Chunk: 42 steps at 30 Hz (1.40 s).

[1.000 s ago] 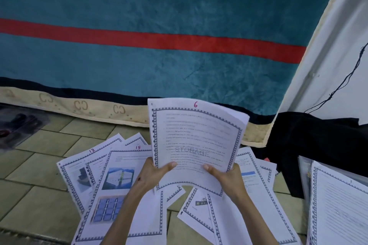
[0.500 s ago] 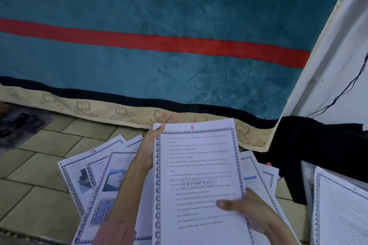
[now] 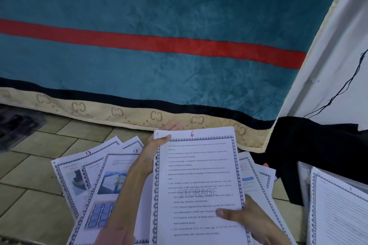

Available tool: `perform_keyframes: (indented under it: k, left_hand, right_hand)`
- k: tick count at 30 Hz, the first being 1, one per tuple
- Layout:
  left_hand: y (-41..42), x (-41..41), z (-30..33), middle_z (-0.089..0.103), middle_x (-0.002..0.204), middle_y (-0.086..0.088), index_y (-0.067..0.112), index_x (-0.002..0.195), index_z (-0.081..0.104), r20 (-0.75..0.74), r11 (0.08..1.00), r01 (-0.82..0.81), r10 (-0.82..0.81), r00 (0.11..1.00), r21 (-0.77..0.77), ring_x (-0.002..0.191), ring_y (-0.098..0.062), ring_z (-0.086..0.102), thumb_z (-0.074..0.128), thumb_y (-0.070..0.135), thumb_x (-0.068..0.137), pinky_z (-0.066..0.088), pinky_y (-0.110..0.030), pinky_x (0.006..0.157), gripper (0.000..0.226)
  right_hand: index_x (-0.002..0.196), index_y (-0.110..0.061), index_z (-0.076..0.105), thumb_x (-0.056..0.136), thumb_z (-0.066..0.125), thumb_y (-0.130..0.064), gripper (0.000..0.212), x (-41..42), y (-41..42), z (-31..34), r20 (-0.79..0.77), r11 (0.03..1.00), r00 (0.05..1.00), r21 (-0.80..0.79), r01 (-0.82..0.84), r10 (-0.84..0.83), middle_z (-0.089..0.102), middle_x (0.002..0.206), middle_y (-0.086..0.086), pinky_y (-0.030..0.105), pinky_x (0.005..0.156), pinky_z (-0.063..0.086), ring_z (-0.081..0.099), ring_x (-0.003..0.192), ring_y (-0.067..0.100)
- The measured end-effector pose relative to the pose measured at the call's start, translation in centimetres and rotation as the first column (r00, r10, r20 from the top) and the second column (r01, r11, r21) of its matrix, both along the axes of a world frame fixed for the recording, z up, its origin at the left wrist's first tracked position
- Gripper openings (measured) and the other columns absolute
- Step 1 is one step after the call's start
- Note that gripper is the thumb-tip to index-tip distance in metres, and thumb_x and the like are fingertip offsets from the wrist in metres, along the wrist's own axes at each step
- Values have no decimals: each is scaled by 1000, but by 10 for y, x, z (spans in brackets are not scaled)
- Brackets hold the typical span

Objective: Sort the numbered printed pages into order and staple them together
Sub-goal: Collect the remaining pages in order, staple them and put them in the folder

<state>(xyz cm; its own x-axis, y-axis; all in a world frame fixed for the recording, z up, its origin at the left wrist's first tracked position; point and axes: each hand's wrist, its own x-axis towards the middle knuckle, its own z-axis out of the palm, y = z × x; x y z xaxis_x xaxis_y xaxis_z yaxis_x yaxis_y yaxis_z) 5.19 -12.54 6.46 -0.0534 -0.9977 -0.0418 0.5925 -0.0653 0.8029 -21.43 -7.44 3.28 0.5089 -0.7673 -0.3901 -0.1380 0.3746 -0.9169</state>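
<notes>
I hold a stack of printed pages [image 3: 199,175] flat in front of me, with the page marked 6 on top. My left hand [image 3: 157,145] pinches the stack's top left corner. Gripping the lower right edge is my right hand [image 3: 245,215], its thumb lying on the text. Loose pages lie spread on the tiled floor beneath: page 13 [image 3: 71,171] and page 15 [image 3: 117,175] at the left, more pages [image 3: 256,177] at the right, partly hidden by the stack. No stapler is visible.
A teal blanket [image 3: 159,6] with a red stripe and a beige border hangs behind the pages. Dark cloth [image 3: 310,145] lies at the right. Another paper pile [image 3: 338,205] sits at the far right. A dark object [image 3: 18,125] is at the left edge.
The stack has come down from a raised, curved hold to lie flat and closer. My left hand moved from its bottom edge to the top left corner; my right hand slid to the right edge.
</notes>
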Motion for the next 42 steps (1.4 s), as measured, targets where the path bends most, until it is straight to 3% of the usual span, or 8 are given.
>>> perform_keyframes:
  k: [4, 12, 16, 20, 24, 33, 37, 42]
  left_hand:
    - [0, -2, -1, 67, 118, -5, 14, 111, 55, -55, 997, 21, -17, 998, 70, 103, -24, 67, 42, 5, 94, 57, -40, 80, 23]
    - [-2, -2, 2, 62, 126, -7, 12, 94, 50, -127, 991, 124, -116, 985, 56, 108, -25, 64, 42, 15, 92, 57, -40, 78, 9]
    - [0, -3, -4, 72, 103, -5, 12, 102, 65, 47, 990, 1, -8, 999, 142, 91, -21, 70, 43, 13, 96, 58, -38, 78, 22]
    - [12, -13, -20, 75, 91, -1, 13, 105, 63, 286, 967, 84, -154, 946, 241, 81, -18, 72, 52, 5, 91, 59, -33, 67, 20]
    - [12, -23, -26, 74, 94, -2, 17, 98, 66, 233, 962, 44, -110, 966, 270, 85, -22, 69, 57, 6, 89, 58, -38, 71, 18]
    - [0, -23, -24, 68, 91, 10, 30, 90, 61, 456, 978, 14, -108, 884, 206, 90, -11, 63, 63, 13, 86, 50, -38, 89, 17]
    - [-1, -17, -22, 69, 100, 5, 27, 98, 62, 483, 980, 27, -120, 867, 195, 97, -16, 65, 62, 13, 87, 53, -38, 87, 18]
    - [1, -10, -20, 67, 114, 0, 21, 116, 58, 532, 981, 52, -146, 834, 189, 107, -20, 63, 62, 16, 87, 50, -40, 93, 29]
  right_hand:
    - [117, -13, 60, 31, 97, -30, 94, -2, -2, 1, 4, 1000, 1000, -18, -20, 20, 72, 109, 4, 32, 84, 55, 67, 103, 20]
    - [103, -22, 66, 20, 91, -54, 92, 2, 1, -7, -45, 988, 990, -76, 133, -137, 75, 98, -5, 28, 79, 54, 71, 92, 13]
    - [104, -16, 67, 38, 93, -39, 75, 4, 1, -5, -15, 972, 978, -115, 207, -210, 75, 96, -3, 21, 67, 56, 71, 88, 14]
    - [106, -10, 65, 75, 76, -6, 33, 4, -8, 0, 13, 952, 957, -100, 289, -289, 76, 92, -1, 26, 65, 57, 72, 86, 17]
    - [101, -15, 65, 78, 71, -5, 25, 6, -19, -2, 10, 945, 949, -87, 314, -315, 76, 88, -5, 26, 63, 57, 72, 84, 15]
    - [103, -14, 66, 78, 73, -8, 27, 9, -28, -24, -15, 937, 940, -93, 337, -340, 75, 93, -2, 25, 63, 57, 72, 84, 14]
    - [110, -15, 66, 96, 48, -34, 30, -11, -41, -14, -111, 964, 964, -142, 226, -242, 73, 102, 0, 25, 72, 56, 70, 92, 16]
    - [101, -2, 66, 97, 46, -9, 22, -67, -97, 1, -289, 600, 562, -615, 512, -775, 67, 92, 9, 16, 51, 37, 55, 72, 17]
